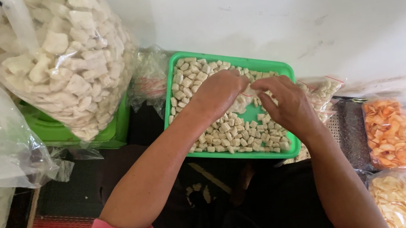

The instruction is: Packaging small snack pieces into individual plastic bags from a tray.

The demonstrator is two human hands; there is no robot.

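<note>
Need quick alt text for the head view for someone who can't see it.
Both hands, left hand and right hand, pinch a small clear bag over a green tray of pale cracker pieces. A large clear sack of white chunks stands at left; orange chips lie at right.

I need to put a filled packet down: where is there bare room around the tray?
Bare pale surface lies beyond the green tray, toward the far side. Crowded: large bag of white pieces at left, orange chip packet at right. Both hands cover the tray's middle.
</note>
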